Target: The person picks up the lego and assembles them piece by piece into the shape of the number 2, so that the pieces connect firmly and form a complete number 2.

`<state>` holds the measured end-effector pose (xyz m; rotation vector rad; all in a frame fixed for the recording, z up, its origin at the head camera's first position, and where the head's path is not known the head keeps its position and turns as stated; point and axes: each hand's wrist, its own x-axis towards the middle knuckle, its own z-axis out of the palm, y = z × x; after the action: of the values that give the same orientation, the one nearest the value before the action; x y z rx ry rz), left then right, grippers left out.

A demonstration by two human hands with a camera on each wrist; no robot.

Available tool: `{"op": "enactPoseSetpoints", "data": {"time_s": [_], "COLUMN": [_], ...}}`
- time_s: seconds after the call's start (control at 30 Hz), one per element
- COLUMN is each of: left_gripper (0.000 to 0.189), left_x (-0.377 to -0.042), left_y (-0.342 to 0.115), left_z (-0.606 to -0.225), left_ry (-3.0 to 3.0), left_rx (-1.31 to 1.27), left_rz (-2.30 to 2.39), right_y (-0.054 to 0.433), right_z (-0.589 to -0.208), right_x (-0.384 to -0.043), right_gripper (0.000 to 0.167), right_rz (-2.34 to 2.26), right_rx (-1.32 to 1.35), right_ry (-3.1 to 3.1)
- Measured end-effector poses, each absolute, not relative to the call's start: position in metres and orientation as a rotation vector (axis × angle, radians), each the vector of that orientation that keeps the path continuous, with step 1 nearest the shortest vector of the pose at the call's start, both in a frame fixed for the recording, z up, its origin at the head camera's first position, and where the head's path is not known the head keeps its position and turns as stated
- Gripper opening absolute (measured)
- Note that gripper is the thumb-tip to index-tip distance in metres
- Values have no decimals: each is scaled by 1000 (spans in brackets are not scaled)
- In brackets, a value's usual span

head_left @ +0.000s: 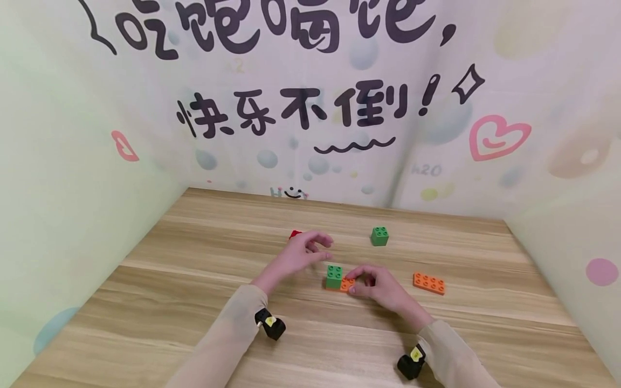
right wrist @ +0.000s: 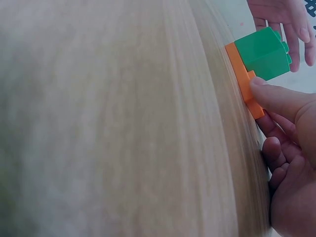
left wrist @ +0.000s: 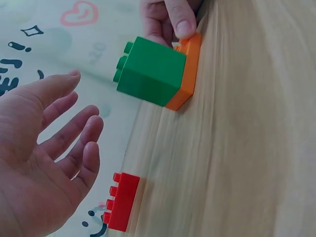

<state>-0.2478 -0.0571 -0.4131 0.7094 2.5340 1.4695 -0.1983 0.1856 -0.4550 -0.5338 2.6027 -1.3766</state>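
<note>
While the right hand (head_left: 379, 288) pinches the free end of an orange brick (head_left: 346, 285) on the bench (head_left: 339, 345), thumb on top, a green block (head_left: 333, 276) sits upright on that brick's other end. The step in hand looks like steadying this joined pair; the bare studs beside the green block are partly under the thumb. Off to the right, well apart, lies a second orange brick (head_left: 429, 283), studs up and untouched. A little farther out, the left hand (head_left: 303, 250) hovers empty, its fingers loosely bent and parted. Beyond it lies a red brick (left wrist: 123, 202), mostly hidden from the head view. A second green block (head_left: 380, 236) stands alone toward the back, right of the red one. Adding a piece would, I judge, call for the left hand to close on one of these loose bricks and the right thumb to clear the studs.
</note>
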Motion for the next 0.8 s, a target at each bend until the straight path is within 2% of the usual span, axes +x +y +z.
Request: {"op": "enactPoseSetpoints", "data": {"time_s": [0.17,0.5,0.8], "left_gripper": [31,40,43], "left_x": [-256,-270,-284], "left_y": [-62,-72,-82], "left_z": [-412,-413,-419], "left_ry": [2579,2581,2614], "left_rx": [735,732,772], "left_rz": [1442,1360,1350], "right_y": [181,190,190], "right_z": [-438,-463,-461], "right_x": [-188,-202,-202], "right_gripper": [25,27,29], "right_rz": [-1391,-1396,-1435], "right_rx": [-542,-545,-565], "right_ry": [2597,2587,2552]}}
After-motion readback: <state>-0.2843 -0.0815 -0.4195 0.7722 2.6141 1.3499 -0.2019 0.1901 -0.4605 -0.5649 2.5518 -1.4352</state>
